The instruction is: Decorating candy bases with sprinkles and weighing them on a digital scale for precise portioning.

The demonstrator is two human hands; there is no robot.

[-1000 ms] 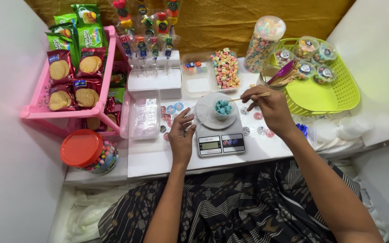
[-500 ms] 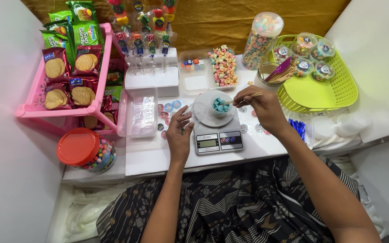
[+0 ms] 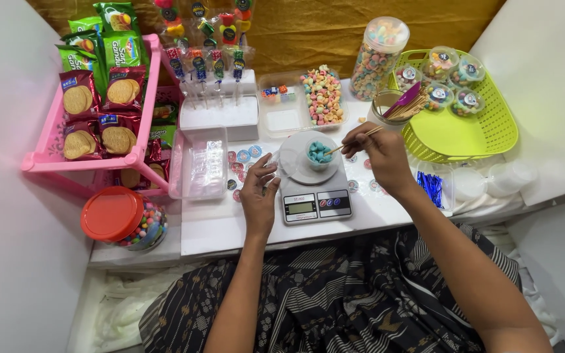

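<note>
The right hand (image 3: 380, 153) is closed in a pinch on a thin wooden stick (image 3: 354, 139), its far tip reaching toward the small clear cup (image 3: 320, 155) of blue candies that stands on the round white pan of the digital scale (image 3: 314, 193). The left hand (image 3: 259, 196) rests just left of the scale with the fingers loosely curled; something small and clear seems to sit at its fingertips, but whether it is gripped cannot be told. To handle this well, the stick should come at the cup from above with a light touch, so that the cup neither tips nor slides on the pan and the scale is not pressed down; the left hand is best kept off the pan's edge. Compared with a second ago, the right hand no longer holds the purple scoop (image 3: 401, 101), which now stands in the tub (image 3: 385, 108) of sticks behind and right of the scale, and the hand has drawn closer to the cup. The left hand has hardly shifted.
</note>
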